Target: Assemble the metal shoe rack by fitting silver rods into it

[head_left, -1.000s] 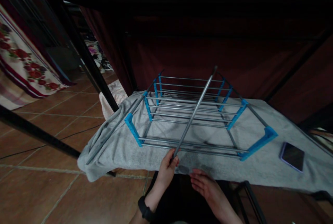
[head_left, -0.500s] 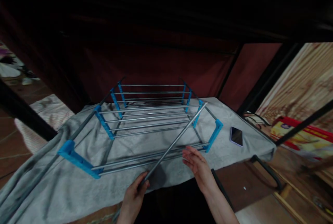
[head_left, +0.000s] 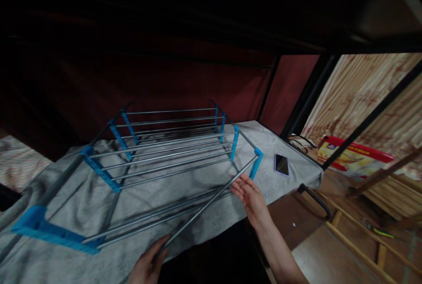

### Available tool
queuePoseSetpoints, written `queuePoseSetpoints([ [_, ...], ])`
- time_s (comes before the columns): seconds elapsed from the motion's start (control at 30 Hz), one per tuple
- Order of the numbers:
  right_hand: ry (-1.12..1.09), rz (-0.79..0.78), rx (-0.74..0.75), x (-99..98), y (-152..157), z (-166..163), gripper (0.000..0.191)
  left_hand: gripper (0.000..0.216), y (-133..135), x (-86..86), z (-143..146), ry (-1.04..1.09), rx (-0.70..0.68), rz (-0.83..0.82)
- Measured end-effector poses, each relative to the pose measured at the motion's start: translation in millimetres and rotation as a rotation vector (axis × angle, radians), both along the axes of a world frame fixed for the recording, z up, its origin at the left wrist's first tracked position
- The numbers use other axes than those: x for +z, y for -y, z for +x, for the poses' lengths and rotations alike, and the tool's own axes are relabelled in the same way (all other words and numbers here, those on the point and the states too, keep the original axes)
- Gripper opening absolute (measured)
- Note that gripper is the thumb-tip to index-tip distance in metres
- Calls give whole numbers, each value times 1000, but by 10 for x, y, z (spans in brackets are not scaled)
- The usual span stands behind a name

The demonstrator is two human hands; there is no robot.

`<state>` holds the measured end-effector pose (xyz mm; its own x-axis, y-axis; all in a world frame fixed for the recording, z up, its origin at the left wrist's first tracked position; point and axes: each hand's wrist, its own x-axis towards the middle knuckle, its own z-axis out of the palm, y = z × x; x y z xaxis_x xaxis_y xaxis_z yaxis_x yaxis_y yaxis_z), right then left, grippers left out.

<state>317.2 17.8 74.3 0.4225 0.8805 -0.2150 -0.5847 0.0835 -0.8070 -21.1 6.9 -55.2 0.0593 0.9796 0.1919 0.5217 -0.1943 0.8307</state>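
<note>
A grey metal rod [head_left: 211, 202] slants across the front of a rack with metal bars and blue plastic connectors [head_left: 95, 168]. Its lower end is in my left hand [head_left: 149, 261], fingers closed around it. The far tip meets the upper end of the front right blue connector [head_left: 256, 166]; whether it sits in a hole is too small to tell. My right hand [head_left: 252, 200] is beside the rod below that connector, fingers apart and fingertips at the rod. Two other bars span the rack's front, reaching the front left blue connector [head_left: 59, 233].
Grey cloth [head_left: 263, 136] covers the surface under the rack. A phone [head_left: 281, 165] lies to the right. Beyond are a red and yellow box [head_left: 356, 157], dark metal bars and a wooden frame [head_left: 356, 249] on the floor. A dark red panel [head_left: 171, 81] stands behind.
The rod has swung lower, and its far tip has come to the front right connector. My right hand has reached the rod. The view has turned right.
</note>
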Motion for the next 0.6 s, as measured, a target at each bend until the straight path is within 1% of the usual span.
queuePoseSetpoints([
  [0.2, 43, -24, 12, 8, -13, 76, 46, 35, -67, -184, -162, -35, -15, -2],
  [0.3, 56, -24, 9, -37, -23, 141, 45, 36, -110, -198, -212, -46, -6, -2],
  [0.37, 49, -18, -2, -72, -29, 184, 44, 37, -137, -151, -225, -56, -6, 0],
  [0.6, 18, 14, -31, -170, -27, 254, 32, 41, -178, 130, -203, -131, -12, 42],
])
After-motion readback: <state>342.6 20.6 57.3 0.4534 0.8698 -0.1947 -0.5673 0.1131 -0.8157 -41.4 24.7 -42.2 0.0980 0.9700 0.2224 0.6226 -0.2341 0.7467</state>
